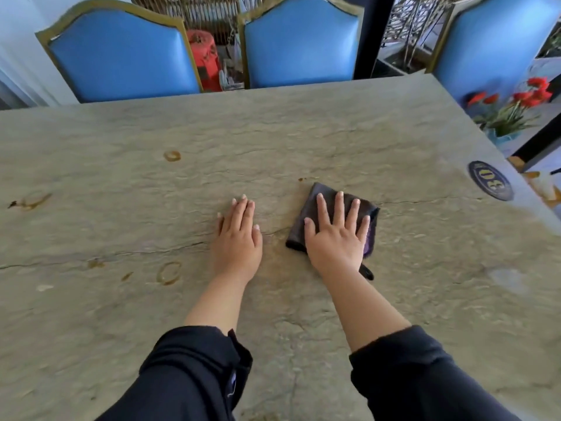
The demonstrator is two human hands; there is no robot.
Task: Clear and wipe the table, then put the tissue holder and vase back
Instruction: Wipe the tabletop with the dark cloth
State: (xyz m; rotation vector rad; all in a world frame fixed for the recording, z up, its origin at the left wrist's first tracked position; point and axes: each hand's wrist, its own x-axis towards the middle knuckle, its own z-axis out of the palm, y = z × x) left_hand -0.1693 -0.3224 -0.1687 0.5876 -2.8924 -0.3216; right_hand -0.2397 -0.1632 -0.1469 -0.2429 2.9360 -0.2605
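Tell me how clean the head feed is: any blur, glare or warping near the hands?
Head view: even daylight, no harsh glare on the table; left hand and right hand on the dark cloth are slightly soft; ring stains still readable; wide-angle warp bends the table edges and blue chairs; right-side flowers are smeared.

Three blue chairs (pixel 121 56) with gold edges stand at the far side, two side by side and one (pixel 498 44) off to the right. A red can (pixel 204 60) sits on the floor behind, seen in the gap between the two chairs. A round dark blue sticker (pixel 491 180) with the number 03 is near the right edge, and a wicker screen (pixel 188 10) stands behind the chairs.
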